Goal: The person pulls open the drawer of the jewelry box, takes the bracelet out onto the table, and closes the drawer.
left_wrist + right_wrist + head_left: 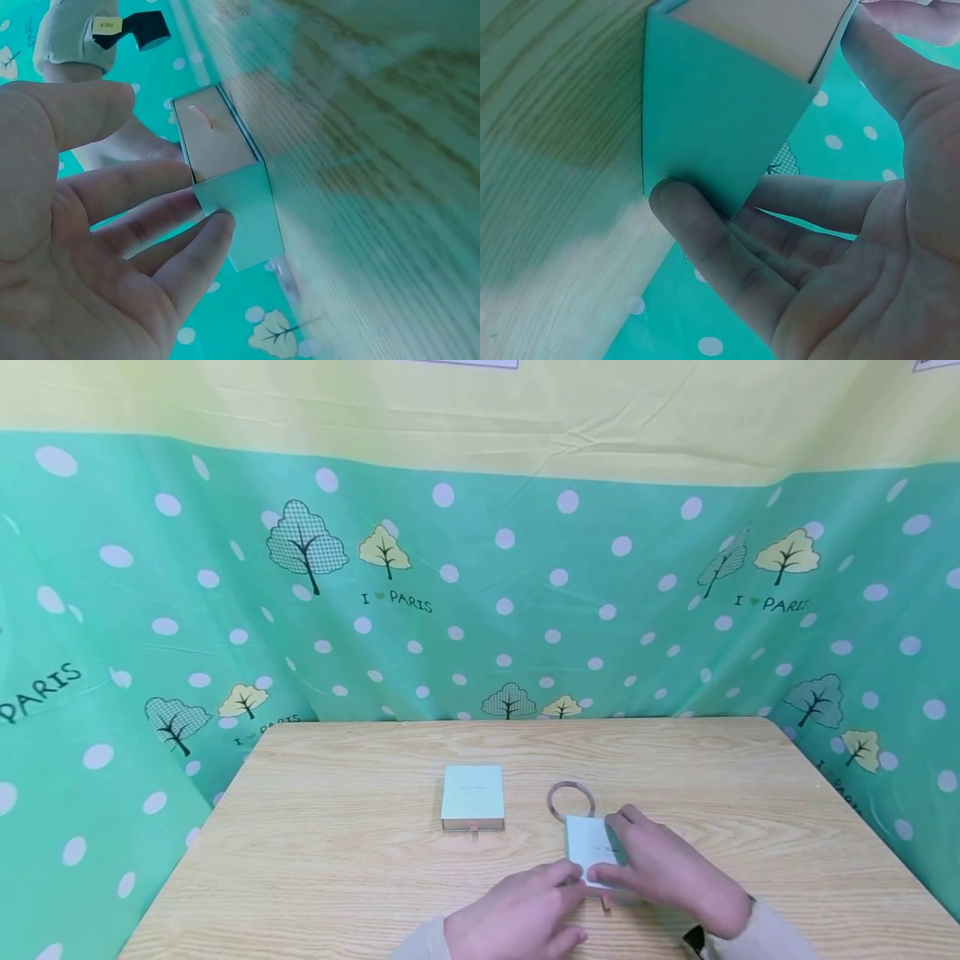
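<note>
A small light-blue drawer box lies on the table, right of the middle. My right hand grips it, thumb at the near edge and fingers toward the far right side; the right wrist view shows a fingertip against the blue side wall. My left hand touches the box's left near corner with extended fingers. In the left wrist view its thumb stands away from the box. A short pinkish ribbon tab sticks out of the drawer front, which sits within the sleeve.
A second light-blue drawer box lies farther left, its ribbon tab facing me. A greyish-purple ring, like a bangle, lies just behind the held box. The wooden table ends at a green dotted curtain.
</note>
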`<state>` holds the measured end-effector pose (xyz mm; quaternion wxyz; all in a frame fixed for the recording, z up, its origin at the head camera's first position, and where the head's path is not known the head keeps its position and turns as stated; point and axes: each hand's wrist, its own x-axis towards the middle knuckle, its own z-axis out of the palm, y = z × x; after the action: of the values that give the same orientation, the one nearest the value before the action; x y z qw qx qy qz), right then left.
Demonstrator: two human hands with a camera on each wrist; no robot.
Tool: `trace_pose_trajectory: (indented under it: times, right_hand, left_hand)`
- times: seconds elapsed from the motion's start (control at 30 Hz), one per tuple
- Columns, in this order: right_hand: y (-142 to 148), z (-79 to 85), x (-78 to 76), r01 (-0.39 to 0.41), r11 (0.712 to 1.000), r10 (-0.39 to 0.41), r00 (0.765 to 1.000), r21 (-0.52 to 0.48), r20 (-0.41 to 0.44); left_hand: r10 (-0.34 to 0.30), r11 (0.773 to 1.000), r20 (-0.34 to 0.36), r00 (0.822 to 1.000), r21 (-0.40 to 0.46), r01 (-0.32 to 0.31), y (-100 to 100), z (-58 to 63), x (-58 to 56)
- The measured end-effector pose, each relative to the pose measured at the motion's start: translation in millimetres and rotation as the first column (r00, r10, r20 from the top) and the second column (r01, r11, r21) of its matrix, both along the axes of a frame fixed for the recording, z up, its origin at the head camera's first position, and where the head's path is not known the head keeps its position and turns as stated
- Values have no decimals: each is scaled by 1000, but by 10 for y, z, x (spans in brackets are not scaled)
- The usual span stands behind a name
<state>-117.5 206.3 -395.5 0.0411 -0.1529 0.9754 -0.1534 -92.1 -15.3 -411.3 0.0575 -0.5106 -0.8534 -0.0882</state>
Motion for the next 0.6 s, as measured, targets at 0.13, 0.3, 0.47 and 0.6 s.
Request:
trace_pose_trajectory:
  times: [0.13, 0.3, 0.47, 0.6]
  right_hand:
    - [-24, -8, 2, -10, 1000, 10, 1000, 7, -11]
    - [-48, -25, -1, -28, 1000, 29, 999, 11, -40]
    - [-73, -37, -8, -39, 999, 39, 998, -2, -40]
    - [-94, -44, -6, -36, 999, 36, 999, -5, -40]
  left_hand:
    - [-4, 1000, -2, 1000, 9, 4, -19, 2, -3]
    - [10, 1000, -6, 1000, -2, -10, -51, 2, 4]
    - [18, 1000, -11, 1000, 1, -18, -77, 0, 8]
    - [17, 1000, -9, 1000, 8, -17, -95, 1, 13]
